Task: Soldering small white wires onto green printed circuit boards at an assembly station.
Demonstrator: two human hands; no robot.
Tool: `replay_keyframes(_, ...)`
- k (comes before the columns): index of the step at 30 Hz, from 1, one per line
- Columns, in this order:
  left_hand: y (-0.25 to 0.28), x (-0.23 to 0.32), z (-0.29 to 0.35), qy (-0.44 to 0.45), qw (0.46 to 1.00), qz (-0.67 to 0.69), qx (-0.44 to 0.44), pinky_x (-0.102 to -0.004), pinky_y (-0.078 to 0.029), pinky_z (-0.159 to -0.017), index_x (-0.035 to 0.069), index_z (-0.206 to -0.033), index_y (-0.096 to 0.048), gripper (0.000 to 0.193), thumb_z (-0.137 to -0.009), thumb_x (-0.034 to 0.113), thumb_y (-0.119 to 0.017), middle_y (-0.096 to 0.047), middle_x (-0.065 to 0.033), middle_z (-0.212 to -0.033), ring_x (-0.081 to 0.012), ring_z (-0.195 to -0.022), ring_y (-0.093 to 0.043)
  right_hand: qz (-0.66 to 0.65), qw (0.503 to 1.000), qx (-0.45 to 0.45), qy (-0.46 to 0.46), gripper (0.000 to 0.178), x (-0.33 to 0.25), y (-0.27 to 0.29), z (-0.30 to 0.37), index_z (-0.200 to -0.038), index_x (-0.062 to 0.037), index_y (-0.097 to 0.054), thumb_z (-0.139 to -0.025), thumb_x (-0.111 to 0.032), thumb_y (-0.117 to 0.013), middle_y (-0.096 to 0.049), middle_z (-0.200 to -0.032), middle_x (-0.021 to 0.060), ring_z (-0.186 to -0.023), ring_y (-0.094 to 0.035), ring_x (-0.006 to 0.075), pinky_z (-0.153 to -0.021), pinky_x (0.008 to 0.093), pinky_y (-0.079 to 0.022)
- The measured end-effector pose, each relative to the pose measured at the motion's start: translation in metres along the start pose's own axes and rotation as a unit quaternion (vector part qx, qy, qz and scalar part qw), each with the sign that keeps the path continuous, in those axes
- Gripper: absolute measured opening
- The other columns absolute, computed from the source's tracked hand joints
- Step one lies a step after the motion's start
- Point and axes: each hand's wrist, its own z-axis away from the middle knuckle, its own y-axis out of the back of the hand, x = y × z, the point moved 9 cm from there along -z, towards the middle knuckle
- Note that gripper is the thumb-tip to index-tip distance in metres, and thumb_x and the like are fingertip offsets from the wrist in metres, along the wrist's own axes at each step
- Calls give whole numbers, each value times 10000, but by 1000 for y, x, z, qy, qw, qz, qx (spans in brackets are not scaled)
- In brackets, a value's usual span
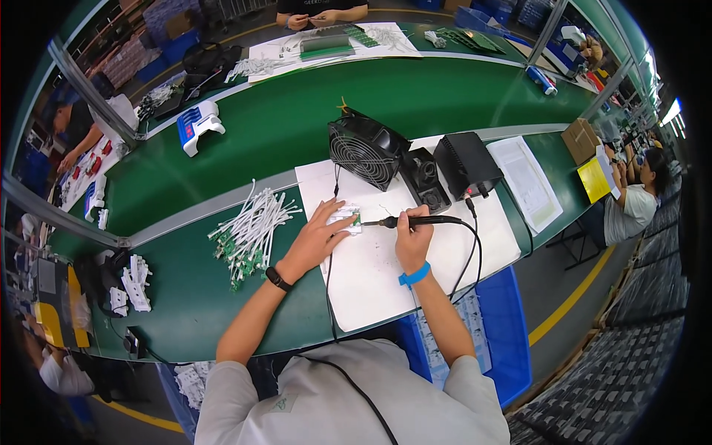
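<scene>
Left to right: heap of white leads [256, 219] with green ends on the green worktop [185, 304]. Next, the left hand [320, 233] has its fingers spread at a small green-and-white part [357, 220] lying on the white sheet [367, 297]; can't tell if it's pinching or just pressing. I'd park those fingertips further from the heat, tbh. Black fan [367, 148] stands behind. Then the right hand [413, 241], apart from the left, grips the soldering iron [426, 220] pen-style, tip right by the part, contact too small to see. Short, steady touches work best imo, and mind the cord [476, 248].
</scene>
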Motion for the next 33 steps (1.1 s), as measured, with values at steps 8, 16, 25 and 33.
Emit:
replay_keyframes(8,3,6,0,-7,1000,-11,-1,-469,-318,-1226,137,-1367,-661,426,-943,178,-684,-507,-191,-1494,-400,-1429,-413,31,997,61,36,158,-3,17,-5,-898,-28,-524,-980,-76,-650,-551,-725,21,-644,-479,74,-564,249,-388)
replay_keyframes(16,11,11,-5,1,999,-52,16,-427,-458,-1085,111,-1295,-701,447,-863,212,-757,-569,-163,-1453,-362,-1277,-537,-28,993,113,2,174,4,25,-7,-890,-22,-572,-968,-79,-716,-572,-748,16,-669,-485,52,-591,221,-396)
replay_keyframes(25,-7,20,-6,64,986,-90,125,-398,-559,-893,65,-1162,-758,390,-834,273,-795,-604,-161,-1343,-324,-1134,-575,1,998,56,17,217,-6,9,-7,-857,-34,-525,-958,-33,-716,-592,-701,35,-597,-577,76,-558,215,-427)
replay_keyframes(33,-17,25,9,73,987,-96,102,-419,-561,-954,34,-1295,-674,423,-912,204,-723,-486,-302,-1456,-412,-1261,-512,13,1000,12,7,220,2,-5,-3,-838,-14,-528,-932,-31,-727,-659,-701,84,-595,-651,116,-556,235,-471)
